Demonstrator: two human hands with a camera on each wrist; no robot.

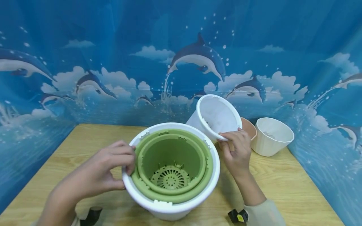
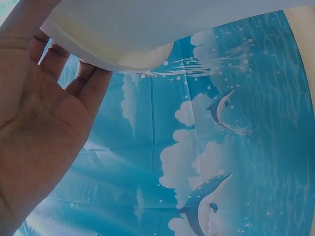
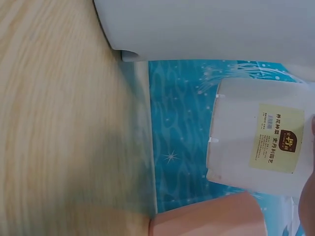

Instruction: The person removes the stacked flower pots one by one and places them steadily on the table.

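Observation:
My left hand [image 1: 99,169] grips the left rim of a large white plastic flowerpot [image 1: 169,215], its fingers over the edge and thumb outside. Nested inside are green pots [image 1: 172,152], the inner one with a slotted drainage base. In the left wrist view, fingers of the left hand [image 2: 44,118] curl behind the white rim [image 2: 123,64]. My right hand [image 1: 237,153] pinches the front right rim of a smaller white flowerpot [image 1: 219,114], tilted with its mouth toward me. In the right wrist view this smaller pot's side carries a beige label [image 3: 277,138] and hangs above the table.
Behind the right hand stand a terracotta-coloured pot [image 1: 249,128], partly hidden, and a cream faceted pot [image 1: 272,138]. The wooden table [image 1: 282,188] meets a blue dolphin-print curtain [image 1: 127,31] at its back and sides. Dark wrist devices [image 1: 238,216] show near both forearms.

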